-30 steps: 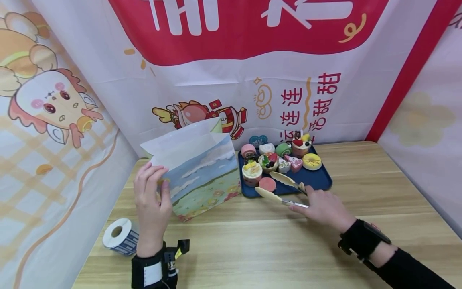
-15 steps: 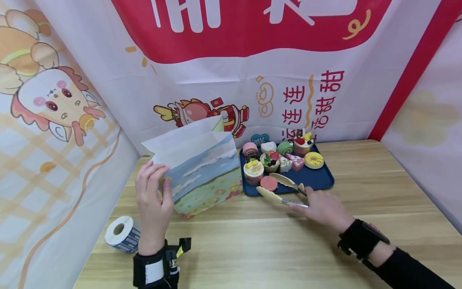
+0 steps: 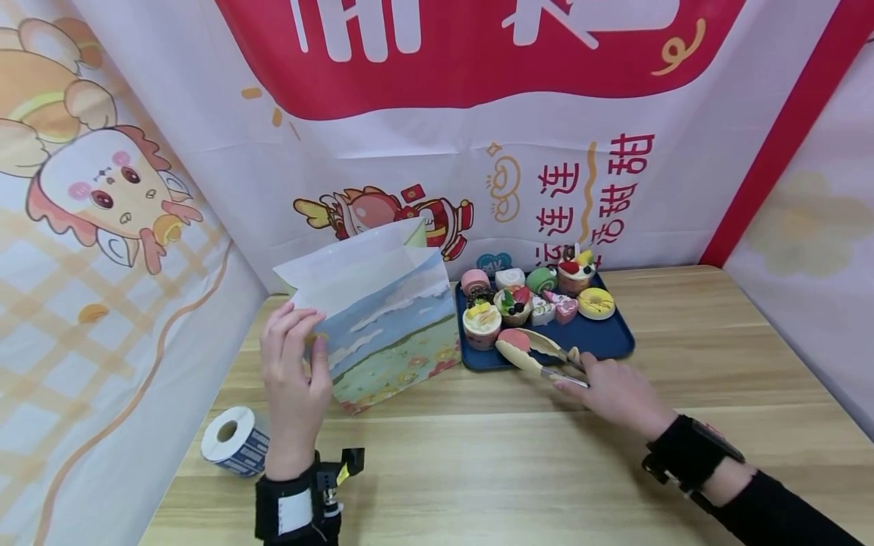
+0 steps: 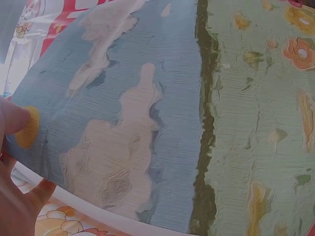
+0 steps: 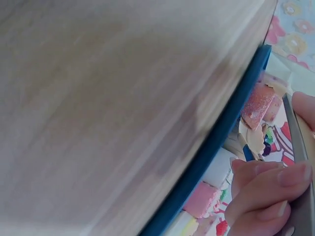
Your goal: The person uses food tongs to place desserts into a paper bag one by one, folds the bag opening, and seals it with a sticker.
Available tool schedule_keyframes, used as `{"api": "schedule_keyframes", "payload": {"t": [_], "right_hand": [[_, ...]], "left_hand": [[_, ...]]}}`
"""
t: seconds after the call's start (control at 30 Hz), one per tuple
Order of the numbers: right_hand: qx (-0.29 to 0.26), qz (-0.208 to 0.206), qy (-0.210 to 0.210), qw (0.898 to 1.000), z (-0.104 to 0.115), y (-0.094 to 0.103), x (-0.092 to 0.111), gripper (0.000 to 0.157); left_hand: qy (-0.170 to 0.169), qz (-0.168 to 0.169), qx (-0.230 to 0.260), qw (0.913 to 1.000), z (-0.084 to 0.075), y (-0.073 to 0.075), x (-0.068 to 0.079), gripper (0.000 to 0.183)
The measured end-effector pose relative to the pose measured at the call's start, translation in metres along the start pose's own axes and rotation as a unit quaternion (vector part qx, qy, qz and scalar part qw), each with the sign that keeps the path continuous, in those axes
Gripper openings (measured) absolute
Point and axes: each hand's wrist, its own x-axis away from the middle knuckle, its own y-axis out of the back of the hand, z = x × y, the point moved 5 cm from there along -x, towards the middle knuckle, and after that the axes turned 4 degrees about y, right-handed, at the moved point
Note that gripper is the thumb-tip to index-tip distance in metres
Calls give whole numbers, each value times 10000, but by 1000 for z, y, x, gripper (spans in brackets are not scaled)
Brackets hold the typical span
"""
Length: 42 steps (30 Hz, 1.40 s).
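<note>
With fingers behind and thumb in front, my left hand pinches the left edge of a paper bag printed with sky and flowers. The bag stands with its mouth spread. In the left wrist view the thumb lies by a yellow oval on the bag. My right hand grips a pair of food tongs with cream-coloured tips. Between those tips sits a round pink pastry, at the front left of a blue tray. In the right wrist view, the pink pastry shows beyond the fingers.
More toy-like pastries crowd the tray: a cream-topped cup cake, a fruit tart, a green roll and a yellow doughnut. A label roll stands at the left. Printed cloth walls border the wooden table.
The tongs have drawn together around the pink pastry, which is tilted and has shifted slightly. My left hand keeps its hold on the bag. The view has moved a little.
</note>
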Motion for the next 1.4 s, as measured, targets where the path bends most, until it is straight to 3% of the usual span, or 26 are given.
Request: {"api": "schedule_keyframes", "payload": {"t": [0.17,0.37,0.67,0.93,1.2,1.4], "right_hand": [[-99,104,-46,9999,0,8,1,93],[-66,95,-29,9999,2,18,0,104],[24,-55,84,9999,6,36,-1,95],[41,-174,153,9997,12,53,2,100],[238,-467,72,9986,15,76,2,109],[209,-730,196,9969,24,93,2,102]], "left_hand": [[31,9,-26,10000,1,1,0,27],[26,-8,-14,10000,2,2,-1,26],[30,4,-30,10000,3,2,-1,26],[62,56,-71,9999,4,2,0,27],[57,109,-44,9999,4,0,2,27],[67,84,-14,9999,6,2,1,27]]}}
